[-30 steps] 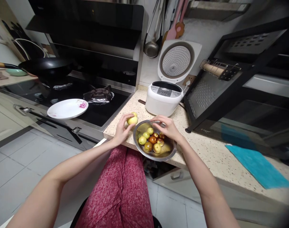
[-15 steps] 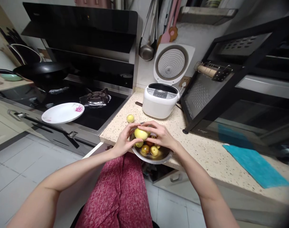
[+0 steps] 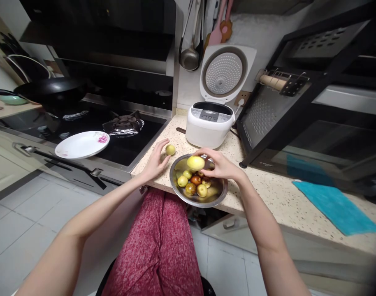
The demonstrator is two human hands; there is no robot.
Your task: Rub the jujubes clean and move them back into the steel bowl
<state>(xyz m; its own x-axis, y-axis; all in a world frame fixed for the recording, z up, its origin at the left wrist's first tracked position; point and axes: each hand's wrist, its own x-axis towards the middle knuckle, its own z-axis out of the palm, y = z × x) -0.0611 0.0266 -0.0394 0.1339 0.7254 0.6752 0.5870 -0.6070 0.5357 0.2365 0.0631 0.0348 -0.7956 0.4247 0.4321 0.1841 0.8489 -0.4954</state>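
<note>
A yellow-green jujube (image 3: 196, 163) is pinched between the thumb and fingers of my right hand (image 3: 217, 164), just above a steel bowl (image 3: 217, 200). Inside the bowl lie several smaller yellow-green and brown-red jujubes (image 3: 196, 180). My left hand (image 3: 155, 162) is open over the counter, thumb and fingers apart. Right beside its fingertips sits a single jujube (image 3: 170, 149); whether the fingers touch it I cannot tell.
Behind the bowl stands a white rice cooker (image 3: 209, 129) with its lid up. To the left, a flowered plate (image 3: 80, 146) rests at the front of the stove, near a black wok (image 3: 54, 88). A teal cloth (image 3: 336, 205) lies on the right, before a black rack (image 3: 268, 123).
My left hand has let go of the held jujube and moved left to the one on the counter. My right hand keeps the held jujube, now slightly to the right.
</note>
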